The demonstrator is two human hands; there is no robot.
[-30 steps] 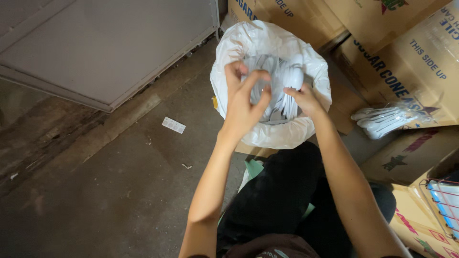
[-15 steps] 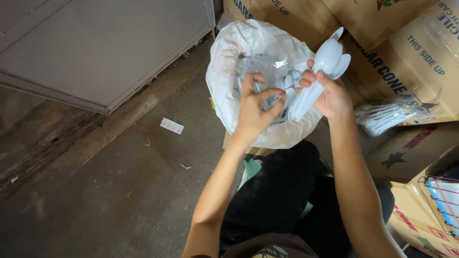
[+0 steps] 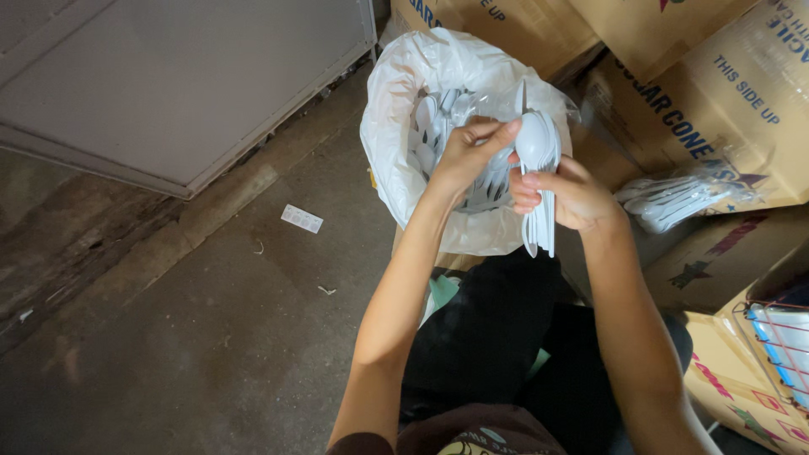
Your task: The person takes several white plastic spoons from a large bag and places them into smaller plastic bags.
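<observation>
My right hand (image 3: 566, 195) grips a stacked bunch of light, slippery white plastic spoons (image 3: 538, 181) by the necks, just above the white plastic bag (image 3: 396, 109), while my left hand (image 3: 468, 153) pinches their bowls.

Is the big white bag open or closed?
Open. The white bag gapes at the top, and plastic spoons show inside.

A stack of white plastic spoons (image 3: 537, 168) stands nearly upright, bowls at 12 o'clock, handles pointing to 6 o'clock, nested close together, perhaps 6 or more. At 9 o'clock from it, a white plastic bag (image 3: 396, 126) sits open on the floor, its mouth wide, holding many loose white spoons (image 3: 430, 126) lying jumbled.
</observation>
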